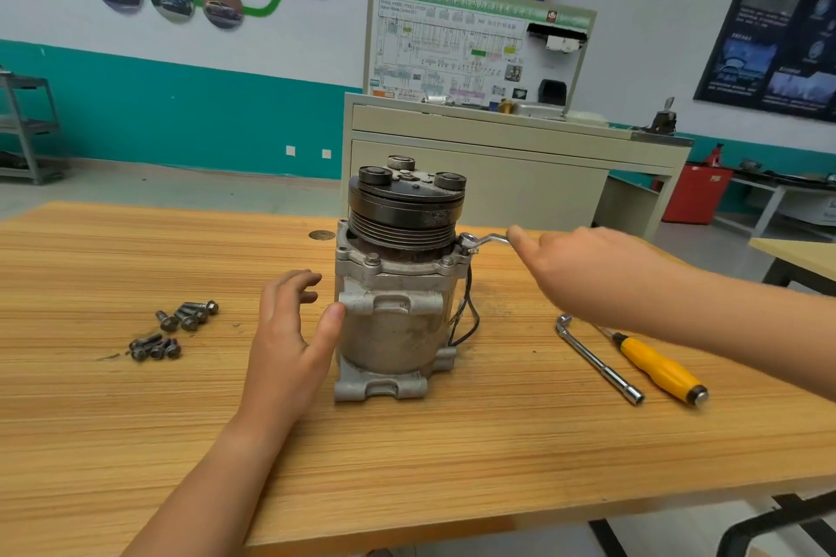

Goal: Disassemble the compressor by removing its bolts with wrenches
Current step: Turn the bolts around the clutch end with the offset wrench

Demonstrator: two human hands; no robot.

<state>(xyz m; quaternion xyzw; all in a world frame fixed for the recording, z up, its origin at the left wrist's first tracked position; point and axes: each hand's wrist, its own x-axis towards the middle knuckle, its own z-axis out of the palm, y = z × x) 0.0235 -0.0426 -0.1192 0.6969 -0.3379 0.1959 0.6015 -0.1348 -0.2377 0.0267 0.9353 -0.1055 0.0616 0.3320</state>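
Wrench [485, 241] at compressor [398, 321] rim, table [407, 466] centre

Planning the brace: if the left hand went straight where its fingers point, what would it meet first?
The compressor, likely its grey side; the left hand seems to touch it with the thumb.

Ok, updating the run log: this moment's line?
left hand touches grey metal compressor | right hand grips silver wrench on flange bolt | loose dark bolts on wooden table

Centre: compressor [398, 285] stood upright on the tabletop [135, 249].
Left: bolts [174, 330] lay in two clusters.
Right: socket wrench [597, 360], with the screwdriver [658, 369] just beyond.
Upper right of compressor: wrench [484, 241] sat there.
Behind: cabinet [497, 176].
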